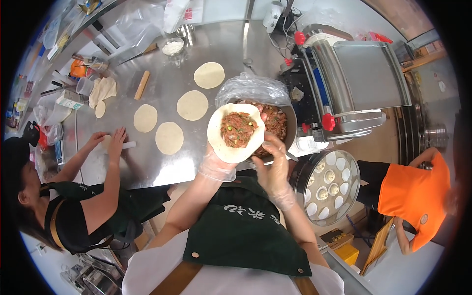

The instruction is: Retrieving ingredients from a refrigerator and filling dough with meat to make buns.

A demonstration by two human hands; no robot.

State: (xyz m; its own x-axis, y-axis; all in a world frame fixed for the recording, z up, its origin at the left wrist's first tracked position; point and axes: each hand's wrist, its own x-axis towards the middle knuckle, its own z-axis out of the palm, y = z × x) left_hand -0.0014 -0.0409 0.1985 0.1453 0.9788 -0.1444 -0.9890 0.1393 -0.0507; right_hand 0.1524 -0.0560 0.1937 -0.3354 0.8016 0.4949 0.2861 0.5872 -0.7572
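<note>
A round, pale dough wrapper (215,129) rests on my gloved left hand (215,164), which supports it from below; a few fingertips show at its right edge. A mound of minced meat filling (238,129) with green bits sits in the middle of the wrapper. My right hand (275,169), also in a clear glove, is beside the wrapper's lower right edge, thumb and fingers apart and nothing seen in them. Behind the wrapper stands a large metal bowl (292,123) of the same meat filling (275,120), partly covered by a clear plastic bag (253,89).
Several dough rounds (192,105) and a wooden rolling pin (142,85) lie on the steel table (162,59). A co-worker (98,196) at left rolls dough. On the right are a dough-rolling machine (364,73), a round tray (307,182) of buns and a person in orange (413,189).
</note>
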